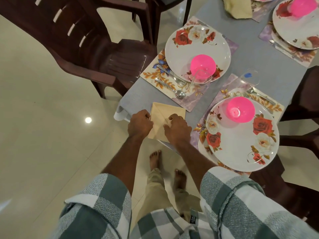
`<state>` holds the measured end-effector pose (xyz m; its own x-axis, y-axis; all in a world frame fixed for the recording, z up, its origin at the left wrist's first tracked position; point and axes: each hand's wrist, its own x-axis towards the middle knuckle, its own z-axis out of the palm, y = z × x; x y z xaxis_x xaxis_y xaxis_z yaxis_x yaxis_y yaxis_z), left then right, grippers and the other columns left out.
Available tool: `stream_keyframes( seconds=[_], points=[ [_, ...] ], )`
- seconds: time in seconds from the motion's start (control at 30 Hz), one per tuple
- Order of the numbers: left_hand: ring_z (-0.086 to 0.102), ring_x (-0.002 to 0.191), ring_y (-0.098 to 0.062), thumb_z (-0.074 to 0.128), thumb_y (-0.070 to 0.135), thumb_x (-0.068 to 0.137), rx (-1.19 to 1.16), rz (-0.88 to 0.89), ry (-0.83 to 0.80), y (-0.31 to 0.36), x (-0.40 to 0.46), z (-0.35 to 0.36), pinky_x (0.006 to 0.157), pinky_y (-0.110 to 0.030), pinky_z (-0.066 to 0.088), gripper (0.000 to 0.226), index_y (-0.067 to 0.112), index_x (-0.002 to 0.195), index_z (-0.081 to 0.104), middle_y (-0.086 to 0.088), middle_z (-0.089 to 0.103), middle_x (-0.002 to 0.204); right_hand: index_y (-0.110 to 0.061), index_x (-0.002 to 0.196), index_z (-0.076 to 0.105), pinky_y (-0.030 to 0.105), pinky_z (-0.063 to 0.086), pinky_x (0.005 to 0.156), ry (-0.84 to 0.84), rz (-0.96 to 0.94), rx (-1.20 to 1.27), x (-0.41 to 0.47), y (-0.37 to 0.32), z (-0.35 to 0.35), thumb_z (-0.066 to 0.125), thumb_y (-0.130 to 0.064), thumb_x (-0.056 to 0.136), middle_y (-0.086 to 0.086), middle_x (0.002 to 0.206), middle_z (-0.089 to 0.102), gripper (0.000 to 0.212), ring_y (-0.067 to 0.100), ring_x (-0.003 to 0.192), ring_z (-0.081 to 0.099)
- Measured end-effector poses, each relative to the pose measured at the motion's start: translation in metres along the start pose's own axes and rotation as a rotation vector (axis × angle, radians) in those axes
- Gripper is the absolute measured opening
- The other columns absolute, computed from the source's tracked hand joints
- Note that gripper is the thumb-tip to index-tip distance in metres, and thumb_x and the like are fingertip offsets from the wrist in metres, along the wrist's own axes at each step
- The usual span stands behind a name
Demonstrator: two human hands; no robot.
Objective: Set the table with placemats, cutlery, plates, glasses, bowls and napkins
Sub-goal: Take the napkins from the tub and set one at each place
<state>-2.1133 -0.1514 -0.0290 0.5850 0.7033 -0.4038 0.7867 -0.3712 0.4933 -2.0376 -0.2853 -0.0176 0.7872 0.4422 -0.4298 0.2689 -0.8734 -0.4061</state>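
You had both hands on the cream napkin (pixel 166 118), which lay folded on the grey table (pixel 250 66) near its corner, a little below the middle of the frame. Your left hand (pixel 140 124) pinched the napkin's left edge with curled fingers. Your right hand (pixel 177 129) had its fingers bent down onto the cloth along a diagonal crease; it looked like a grasp on a fold, though the fingertips were hidden under the knuckles.

Just above the napkin sat a floral placemat (pixel 160 75) carrying a rose-patterned plate (pixel 196 49), with a pink bowl (pixel 203 65) on the plate and a clear glass (pixel 201 78) at the plate's lower rim. A fork (pixel 172 75) and a spoon (pixel 170 88) lay on the mat to the left of the plate.

To the right of your hands, a second plate (pixel 241 140) held another pink bowl (pixel 240 109), with a second glass (pixel 248 80) above it. A dark brown chair (pixel 82 40) filled the upper left of the frame, and a third setting showed in the upper right corner.
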Motion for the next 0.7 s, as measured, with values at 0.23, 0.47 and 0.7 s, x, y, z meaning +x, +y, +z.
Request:
stream_keyframes(
  seconds=[0.23,0.47,0.7],
  points=[
    [0.063,0.083,-0.019,0.078,0.021,0.084,-0.020,-0.003,-0.008,-0.002,0.004,0.001,0.081,-0.039,0.057,0.019,0.021,0.094,0.062,0.003,0.066,0.091,-0.024,0.123,0.057,0.044,0.034,0.101,-0.104,0.214,0.160,0.014,-0.012,-0.005,0.070,-0.040,0.089,0.002,0.120,0.064,0.041,0.027,0.118,0.055],
    [0.061,0.111,-0.020,0.077,0.040,0.085,-0.067,0.092,0.008,0.004,0.008,-0.005,0.096,-0.045,0.055,0.048,0.024,0.126,0.058,-0.001,0.063,0.125,-0.027,0.083,0.064,0.038,0.052,0.089,-0.134,0.084,0.206,0.021,-0.008,-0.013,0.070,-0.025,0.086,-0.001,0.094,0.069,0.007,0.023,0.095,0.064],
    [0.043,0.127,-0.023,0.078,0.039,0.085,0.164,0.552,-0.017,0.023,0.013,-0.027,0.097,-0.043,0.044,0.054,0.036,0.136,0.061,-0.004,0.047,0.142,-0.017,0.096,0.074,0.024,0.047,0.078,-0.180,-0.096,0.317,0.030,0.009,-0.038,0.076,-0.015,0.086,-0.002,0.094,0.070,0.011,0.015,0.089,0.063]
  ],
)
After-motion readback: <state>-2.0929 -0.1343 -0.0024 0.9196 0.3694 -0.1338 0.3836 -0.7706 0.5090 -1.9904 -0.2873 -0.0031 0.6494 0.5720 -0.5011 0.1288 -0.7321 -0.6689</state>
